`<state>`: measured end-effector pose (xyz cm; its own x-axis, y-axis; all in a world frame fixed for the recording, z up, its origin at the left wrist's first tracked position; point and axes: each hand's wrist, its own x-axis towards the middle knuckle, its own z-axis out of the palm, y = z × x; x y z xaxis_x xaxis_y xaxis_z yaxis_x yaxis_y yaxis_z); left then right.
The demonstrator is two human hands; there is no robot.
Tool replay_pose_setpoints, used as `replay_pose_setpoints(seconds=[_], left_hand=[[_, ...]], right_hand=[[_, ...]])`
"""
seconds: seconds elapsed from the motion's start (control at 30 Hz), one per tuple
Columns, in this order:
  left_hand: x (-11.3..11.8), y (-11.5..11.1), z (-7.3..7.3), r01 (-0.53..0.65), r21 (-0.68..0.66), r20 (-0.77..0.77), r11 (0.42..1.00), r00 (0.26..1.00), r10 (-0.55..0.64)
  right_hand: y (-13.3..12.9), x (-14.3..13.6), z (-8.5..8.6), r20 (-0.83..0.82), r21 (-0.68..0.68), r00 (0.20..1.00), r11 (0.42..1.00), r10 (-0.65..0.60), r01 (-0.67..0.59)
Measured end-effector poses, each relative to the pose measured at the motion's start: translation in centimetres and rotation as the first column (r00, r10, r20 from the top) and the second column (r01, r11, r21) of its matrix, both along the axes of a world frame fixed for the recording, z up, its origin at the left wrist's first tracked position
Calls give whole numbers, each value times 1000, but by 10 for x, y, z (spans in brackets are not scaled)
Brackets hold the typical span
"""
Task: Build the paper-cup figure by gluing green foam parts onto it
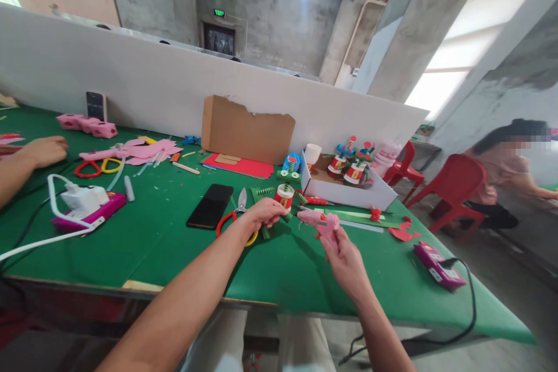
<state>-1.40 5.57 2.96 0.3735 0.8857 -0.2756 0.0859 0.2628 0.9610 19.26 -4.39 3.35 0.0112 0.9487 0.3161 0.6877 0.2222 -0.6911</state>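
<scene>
My right hand (346, 256) is wrapped round the handle of a pink hot glue gun (321, 220), its nozzle pointing left. My left hand (267, 213) is closed in a pinch on a small green paper piece (288, 217), close to that nozzle. Just behind the left fingers stands a red-and-white paper cup figure (284, 195) with folded green paper arms and a green top with round white eyes. Scissors (241, 203) with red and yellow handles lie partly under my left forearm. A black phone (210, 206) rests to their left.
A white box (349, 193) holds several finished cup figures. Behind stands torn cardboard (248, 129) with red paper (238, 166) before it. Purple power strips (439, 266) with cords lie at right and left. Another person's hand (47, 151) is at far left; someone sits at far right.
</scene>
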Motion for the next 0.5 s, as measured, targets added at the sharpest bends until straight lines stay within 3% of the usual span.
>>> replay_pose_setpoints(seconds=[0.5], left_hand=[[1, 0, 0, -3, -10, -15, 1000, 1000, 3]], right_hand=[[1, -4, 0, 20, 10, 999, 999, -42, 42]])
